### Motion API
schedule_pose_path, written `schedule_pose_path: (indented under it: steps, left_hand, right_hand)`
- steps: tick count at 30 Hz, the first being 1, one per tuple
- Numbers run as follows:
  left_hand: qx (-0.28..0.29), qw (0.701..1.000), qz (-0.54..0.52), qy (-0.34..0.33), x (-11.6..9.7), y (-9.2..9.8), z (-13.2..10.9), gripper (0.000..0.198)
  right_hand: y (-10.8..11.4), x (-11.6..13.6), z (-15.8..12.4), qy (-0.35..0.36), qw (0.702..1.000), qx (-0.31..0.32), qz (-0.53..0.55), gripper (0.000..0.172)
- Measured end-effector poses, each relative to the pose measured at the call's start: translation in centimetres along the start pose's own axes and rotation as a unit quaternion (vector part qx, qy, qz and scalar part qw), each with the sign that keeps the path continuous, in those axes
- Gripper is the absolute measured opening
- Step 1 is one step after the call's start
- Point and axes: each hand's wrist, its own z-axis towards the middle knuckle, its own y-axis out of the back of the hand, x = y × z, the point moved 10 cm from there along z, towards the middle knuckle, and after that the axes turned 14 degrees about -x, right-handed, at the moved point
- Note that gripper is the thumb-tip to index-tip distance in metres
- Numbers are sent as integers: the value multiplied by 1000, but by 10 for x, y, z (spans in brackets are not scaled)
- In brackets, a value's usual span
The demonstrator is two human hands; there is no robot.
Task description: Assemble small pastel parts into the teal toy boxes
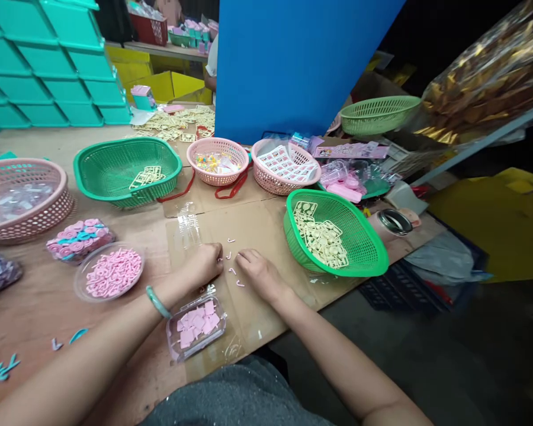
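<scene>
1. On my remote feed, fairly bright, even light covers the cardboard sheet point(257, 228); I can't tell its source.
2. I see white glare on the clear tape point(189, 225) and glints across the gold foil point(479, 77).
3. At right the floor point(426, 373) is dim, the upper background nearly black.
4. Wide-angle distortion stretches the left-edge pink basket point(53, 210).
5. The tiny candy-cane pieces point(233, 271) look soft to me.
</scene>
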Motion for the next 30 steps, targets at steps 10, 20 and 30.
schedule_pose_path:
  steps: [10,20,30]
  left_hand:
    - [7,772,-543,331,21,2,-16,14]
    - [-14,647,-637,420,41,0,-29,24]
    - [-24,614,-675,408,33,-2,-26,27]
  right_hand:
    - [49,5,32,-113,937,-198,266,28]
    - [-3,-16,54,-31,993,-35,109,36]
    - [22,15,70,-33,952,-98,287,24]
